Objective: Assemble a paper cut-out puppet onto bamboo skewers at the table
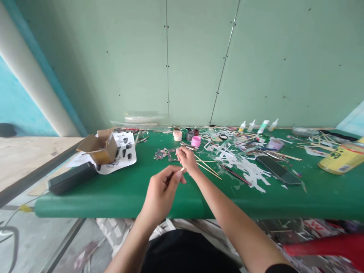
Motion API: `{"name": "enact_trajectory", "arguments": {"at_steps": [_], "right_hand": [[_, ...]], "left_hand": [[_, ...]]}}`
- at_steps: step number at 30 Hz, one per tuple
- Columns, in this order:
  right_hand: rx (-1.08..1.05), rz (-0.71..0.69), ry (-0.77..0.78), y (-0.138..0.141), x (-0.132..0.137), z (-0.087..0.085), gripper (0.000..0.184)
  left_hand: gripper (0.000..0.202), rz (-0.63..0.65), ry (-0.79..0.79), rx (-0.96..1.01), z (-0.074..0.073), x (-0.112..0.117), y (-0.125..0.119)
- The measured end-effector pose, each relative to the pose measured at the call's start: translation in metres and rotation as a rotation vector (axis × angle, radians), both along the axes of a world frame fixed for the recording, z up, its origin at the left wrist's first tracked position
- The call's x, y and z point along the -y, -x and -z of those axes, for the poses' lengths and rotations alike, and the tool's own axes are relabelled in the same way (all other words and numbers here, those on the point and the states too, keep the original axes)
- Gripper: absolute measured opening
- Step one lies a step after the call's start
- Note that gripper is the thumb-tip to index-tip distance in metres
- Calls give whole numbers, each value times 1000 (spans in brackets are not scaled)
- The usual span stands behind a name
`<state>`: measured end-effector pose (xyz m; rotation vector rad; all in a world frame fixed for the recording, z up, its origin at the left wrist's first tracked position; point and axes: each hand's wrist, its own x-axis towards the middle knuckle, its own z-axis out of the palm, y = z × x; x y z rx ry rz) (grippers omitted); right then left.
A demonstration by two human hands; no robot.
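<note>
My left hand (162, 189) is closed in a pinch on a thin wooden stick (182, 169) over the front of the green table (122, 189). My right hand (186, 158) reaches forward, fingers curled, over a small dark patterned cut-out piece (165, 153) lying on the cloth; whether it grips anything is hidden. Several loose wooden sticks (209, 168) lie just right of that hand.
A torn cardboard box (99, 146) sits on printed paper at left, beside a black case (71, 178). Small paint pots (187, 135), glue bottles (257, 126), white paper scraps (244, 165), a dark phone (278, 170) and a yellow can (342, 157) crowd the right. A red chair (327, 246) is at lower right.
</note>
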<state>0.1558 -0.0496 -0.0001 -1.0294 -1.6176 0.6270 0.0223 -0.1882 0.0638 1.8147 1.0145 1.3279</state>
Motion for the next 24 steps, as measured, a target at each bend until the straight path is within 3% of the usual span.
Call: {"name": "enact_trajectory", "arguments": {"at_steps": [2,4,7,11,17,24], "right_hand": [[-20,-37,-35,-8,22,-11,39],[2,-199,-117,-19,47,-25,37],[165,-342,-212,-38,81,-48,37],[469,-319,-384,-47,109,-72,24],[713,-298,-673,-41,134,-83,24],[843,-302,-761,-41,154,-89,29]], "left_hand": [[34,-22,22,-76,4,-4,10],[35,-23,28,-126,7,-5,17],[37,-1,23,-179,8,-2,21],[35,48,29,-229,6,5,23],[35,153,47,-213,3,16,28],[34,265,76,-239,-3,27,34]]}}
